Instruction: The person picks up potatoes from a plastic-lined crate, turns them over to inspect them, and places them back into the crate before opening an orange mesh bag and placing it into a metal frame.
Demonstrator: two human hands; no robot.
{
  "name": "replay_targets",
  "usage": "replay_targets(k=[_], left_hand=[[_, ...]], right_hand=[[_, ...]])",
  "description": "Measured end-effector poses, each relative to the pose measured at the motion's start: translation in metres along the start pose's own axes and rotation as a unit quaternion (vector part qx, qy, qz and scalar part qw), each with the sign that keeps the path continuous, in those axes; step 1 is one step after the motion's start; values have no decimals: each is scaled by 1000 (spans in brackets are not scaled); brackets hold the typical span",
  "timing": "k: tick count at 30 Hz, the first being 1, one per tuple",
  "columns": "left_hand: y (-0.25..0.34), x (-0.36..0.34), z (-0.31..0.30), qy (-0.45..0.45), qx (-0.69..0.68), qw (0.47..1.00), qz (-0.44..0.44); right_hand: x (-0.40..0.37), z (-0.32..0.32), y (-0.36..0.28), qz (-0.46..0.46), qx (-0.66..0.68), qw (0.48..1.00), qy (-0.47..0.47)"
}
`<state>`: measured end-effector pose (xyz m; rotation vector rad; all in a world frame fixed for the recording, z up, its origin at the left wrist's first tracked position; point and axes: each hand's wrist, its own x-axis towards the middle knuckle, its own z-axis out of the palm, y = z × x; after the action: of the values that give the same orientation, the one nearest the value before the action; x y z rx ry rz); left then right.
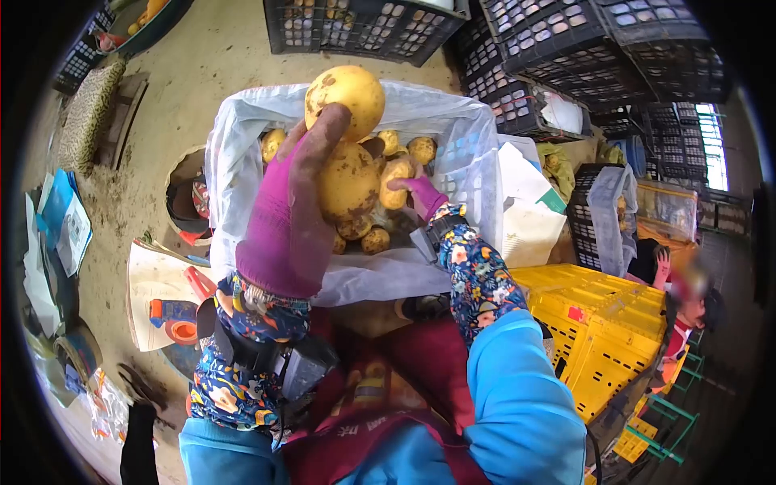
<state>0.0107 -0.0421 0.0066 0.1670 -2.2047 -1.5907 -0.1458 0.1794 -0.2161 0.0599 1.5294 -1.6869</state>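
My left hand [295, 190], in a purple glove with dirt-darkened fingers, is closed on a large yellow potato [356, 90] above the crate. A second big, soil-marked potato [347, 182] sits right beside that palm and lower down. My right hand [420, 194], also gloved in purple, grips a smaller oblong potato [395, 183] against the big one's right side. Below both hands stands a crate lined with translucent white sheeting [473, 137]. Several small muddy potatoes [422, 149] lie inside it, partly hidden by the hands and the big potatoes.
A black crate [364, 28] stands beyond the lined one, and stacked black crates [566, 48] fill the back right. Yellow crates [598, 323] are close on my right. At left, an orange-and-blue tape dispenser [179, 319] rests on cardboard. Another person [683, 323] is at far right.
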Motion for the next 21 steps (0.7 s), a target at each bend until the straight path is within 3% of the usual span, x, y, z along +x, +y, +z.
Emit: replay_targets(k=[4, 5, 6, 7, 9, 10, 11, 13, 15, 16, 18, 20, 21], left_hand=[[6, -6, 10, 21, 112, 982, 154], [1, -10, 21, -17, -46, 998, 43], [-8, -15, 33, -59, -201, 975, -71], [3, -12, 37, -97, -353, 919, -149], [36, -2, 48, -117, -612, 729, -285], [52, -4, 52, -101, -597, 751, -263], [57, -7, 49, -107, -528, 826, -163], [50, -14, 40, -103, -366, 924, 39], [45, -21, 38, -101, -261, 951, 131], [43, -23, 38, -108, -246, 955, 126], [48, -19, 39, -119, -368, 922, -2], [53, -12, 39, -109, -598, 752, -253], [49, -12, 39, -79, -493, 848, -178]], right_hand=[[-67, 52, -115, -118, 260, 953, -98], [-80, 59, -136, -159, 283, 935, -144], [-91, 65, -154, -198, 302, 913, -192], [-104, 74, -166, -221, 308, 912, -160], [-130, 92, -182, -262, 321, 905, -100], [-133, 88, -181, -310, 229, 920, -72], [-146, 85, -183, -340, 119, 933, -28], [-165, 98, -177, -476, -126, 866, 87], [-187, 102, -177, -478, -265, 827, 134], [-195, 103, -175, -472, -330, 801, 160], [-199, 107, -171, -445, -245, 848, 153], [-197, 110, -174, -386, -79, 913, 107], [-195, 114, -172, -377, -91, 913, 127]])
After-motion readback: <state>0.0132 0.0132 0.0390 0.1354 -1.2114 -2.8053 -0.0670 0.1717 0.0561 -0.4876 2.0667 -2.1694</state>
